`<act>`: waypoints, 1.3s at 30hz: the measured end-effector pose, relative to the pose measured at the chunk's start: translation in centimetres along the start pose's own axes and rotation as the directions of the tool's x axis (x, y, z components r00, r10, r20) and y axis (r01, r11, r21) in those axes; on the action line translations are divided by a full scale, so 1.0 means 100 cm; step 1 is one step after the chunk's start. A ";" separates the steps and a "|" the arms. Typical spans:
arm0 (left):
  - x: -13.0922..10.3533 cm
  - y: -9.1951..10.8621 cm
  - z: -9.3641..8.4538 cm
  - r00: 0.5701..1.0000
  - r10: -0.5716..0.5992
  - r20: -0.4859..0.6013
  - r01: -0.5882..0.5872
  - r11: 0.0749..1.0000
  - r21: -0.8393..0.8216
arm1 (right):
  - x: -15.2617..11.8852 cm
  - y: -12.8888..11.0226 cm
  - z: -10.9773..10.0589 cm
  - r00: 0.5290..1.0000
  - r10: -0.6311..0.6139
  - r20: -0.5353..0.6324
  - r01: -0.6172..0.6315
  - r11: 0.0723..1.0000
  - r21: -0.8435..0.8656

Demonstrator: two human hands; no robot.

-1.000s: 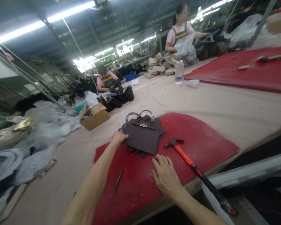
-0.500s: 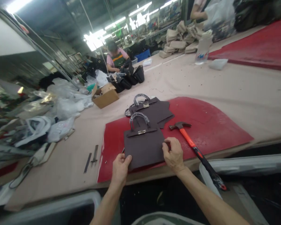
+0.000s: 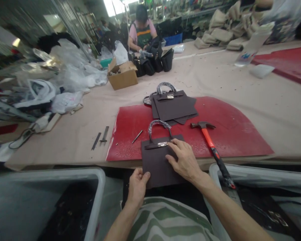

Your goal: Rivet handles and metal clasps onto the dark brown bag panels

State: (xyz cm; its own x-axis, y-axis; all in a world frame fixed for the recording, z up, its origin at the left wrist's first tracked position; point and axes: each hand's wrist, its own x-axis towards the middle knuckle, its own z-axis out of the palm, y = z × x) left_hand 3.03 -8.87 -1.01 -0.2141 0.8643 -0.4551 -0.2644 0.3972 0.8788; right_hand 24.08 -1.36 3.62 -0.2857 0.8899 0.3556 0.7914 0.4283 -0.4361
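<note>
A dark brown bag panel [image 3: 158, 167] with a plastic-wrapped handle and a metal clasp overhangs the table's front edge. My left hand [image 3: 138, 183] pinches its lower left corner, thumb on top. My right hand [image 3: 182, 157] is over its right part, thumb and fingers apart, fingertips by the clasp [image 3: 162, 144]. Behind it, similar brown panels [image 3: 177, 108] lie stacked on a red mat [image 3: 230, 127]. To the right lies a hammer [image 3: 210, 144] with an orange and black handle, its end past the edge. A thin metal rod [image 3: 137, 136] rests left of the panel.
Two metal tools [image 3: 104, 135] lie left of the mat. Farther back are a cardboard box [image 3: 122, 78], black bags [image 3: 150, 63], and a seated person [image 3: 142, 33]. Grey bins [image 3: 100, 197] stand below the table edge. A plastic bottle [image 3: 253, 47] is at the back right.
The front panel has moved toward me, over the table's edge, away from the stack. My right hand has gone from its right edge to near the clasp. The view has tilted down.
</note>
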 end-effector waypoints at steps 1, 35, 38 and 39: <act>-0.001 -0.003 -0.003 1.000 -0.001 0.009 0.001 1.000 -0.001 | 0.003 -0.004 0.002 1.000 -0.015 0.014 0.015 1.000 0.009; 0.046 -0.066 -0.023 0.973 0.215 0.085 -0.230 0.938 0.260 | 0.025 -0.037 0.049 0.986 0.017 0.163 0.004 0.992 -0.126; 0.045 -0.060 -0.029 0.973 0.171 0.156 -0.208 0.940 0.271 | 0.024 -0.036 0.050 0.987 0.019 0.161 0.002 0.992 -0.125; 0.044 -0.056 -0.031 0.973 0.152 0.173 -0.197 0.939 0.281 | 0.024 -0.036 0.051 0.987 0.016 0.159 0.004 0.992 -0.128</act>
State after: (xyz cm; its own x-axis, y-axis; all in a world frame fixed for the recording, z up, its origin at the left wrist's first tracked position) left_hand 0.66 -8.30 -8.41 -0.0856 0.9549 -0.2844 0.0581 0.2897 0.9553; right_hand 17.83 0.03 1.83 -0.3551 0.9103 0.2127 0.8529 0.4086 -0.3249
